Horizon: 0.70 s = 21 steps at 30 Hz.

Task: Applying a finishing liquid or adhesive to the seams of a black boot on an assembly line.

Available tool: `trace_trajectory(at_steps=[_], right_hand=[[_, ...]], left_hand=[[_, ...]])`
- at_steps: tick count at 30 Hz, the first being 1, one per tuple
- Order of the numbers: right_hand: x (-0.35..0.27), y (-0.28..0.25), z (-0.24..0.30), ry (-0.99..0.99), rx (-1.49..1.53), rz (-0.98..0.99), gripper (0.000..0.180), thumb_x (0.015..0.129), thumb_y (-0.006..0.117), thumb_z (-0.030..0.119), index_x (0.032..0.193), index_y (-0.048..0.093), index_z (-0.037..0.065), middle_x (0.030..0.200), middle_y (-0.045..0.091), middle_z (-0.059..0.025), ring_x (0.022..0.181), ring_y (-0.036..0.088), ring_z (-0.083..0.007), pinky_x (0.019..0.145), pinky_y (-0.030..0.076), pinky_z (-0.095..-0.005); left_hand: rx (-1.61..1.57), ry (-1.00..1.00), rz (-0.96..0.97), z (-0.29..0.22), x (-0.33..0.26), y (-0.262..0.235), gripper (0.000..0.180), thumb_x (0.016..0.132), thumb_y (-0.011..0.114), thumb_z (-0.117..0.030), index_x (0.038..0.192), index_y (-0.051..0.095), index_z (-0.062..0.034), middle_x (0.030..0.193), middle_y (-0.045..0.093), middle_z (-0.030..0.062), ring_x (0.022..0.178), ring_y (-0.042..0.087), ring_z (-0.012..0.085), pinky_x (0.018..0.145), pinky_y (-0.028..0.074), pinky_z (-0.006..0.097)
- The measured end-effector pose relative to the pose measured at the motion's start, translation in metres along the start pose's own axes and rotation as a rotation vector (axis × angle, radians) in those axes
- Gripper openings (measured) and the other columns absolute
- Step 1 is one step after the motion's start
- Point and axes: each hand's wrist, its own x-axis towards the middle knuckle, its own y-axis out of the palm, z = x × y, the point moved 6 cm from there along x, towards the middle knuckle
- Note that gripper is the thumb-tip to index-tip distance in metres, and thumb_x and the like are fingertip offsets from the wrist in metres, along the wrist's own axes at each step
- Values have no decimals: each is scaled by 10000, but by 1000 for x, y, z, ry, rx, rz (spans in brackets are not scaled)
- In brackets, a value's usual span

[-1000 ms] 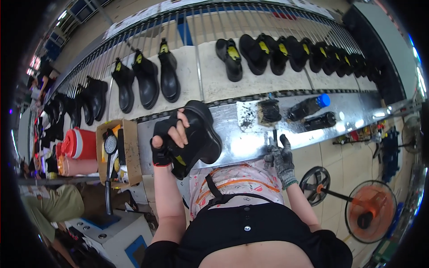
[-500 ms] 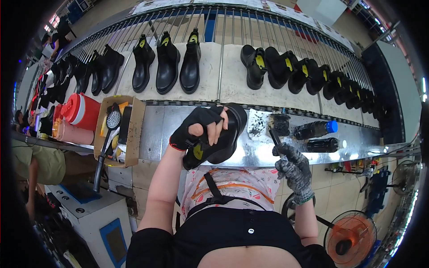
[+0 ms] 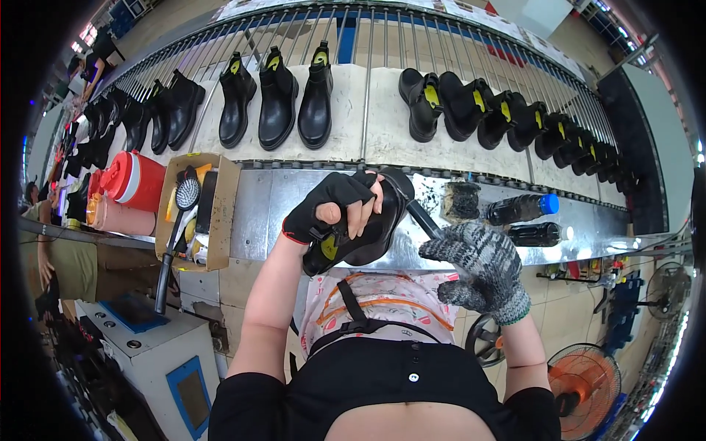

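My left hand [image 3: 340, 204], in a black fingerless glove with red trim, is closed round a black ankle boot [image 3: 384, 224]. The boot is tilted over the metal bench, its yellow-lined opening toward me and its sole edge to the right. My right hand [image 3: 482, 266], in a grey knitted glove, grips a dark, narrow stick-shaped tool [image 3: 424, 220]. Its far end meets the boot's sole edge; I cannot make out the tip. Beyond my right hand lie a black-stained pad [image 3: 462, 201] and a stained white sheet [image 3: 430, 189].
Two dark bottles lie on the right, one with a blue cap [image 3: 548, 204]. Black boots [image 3: 277, 110] line the conveyor [image 3: 346, 110] behind the bench. At left stand a cardboard box [image 3: 223, 220] with a long-handled brush [image 3: 176, 235] and a red jug [image 3: 140, 180]. A person [image 3: 55, 268] is at far left.
My right hand has moved the dark tool left from beside the pad to the boot's sole edge. The left hand keeps its grip, almost unmoved. At far left the other person's arm has shifted.
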Motion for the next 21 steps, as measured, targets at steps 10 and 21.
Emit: trace_trajectory(at_steps=[10,21], right_hand=[[4,5,0,8,-30,25,603,673,610,642,1154,642,280,1061,609,-51,920,575,-262,760,441,-383],[12,24,-9,-69,-43,-11,645,710,452,736,1153,637,305,1094,573,-73,947,560,-281,758,422,-415]], left_hand=[[34,-9,9,1,-2,3,727,782,428,-756,472,578,-116,528,583,10,751,539,203,1022,201,436],[29,48,9,6,-8,-21,737,800,399,-751,467,563,-115,529,577,20,761,519,202,1022,215,414]])
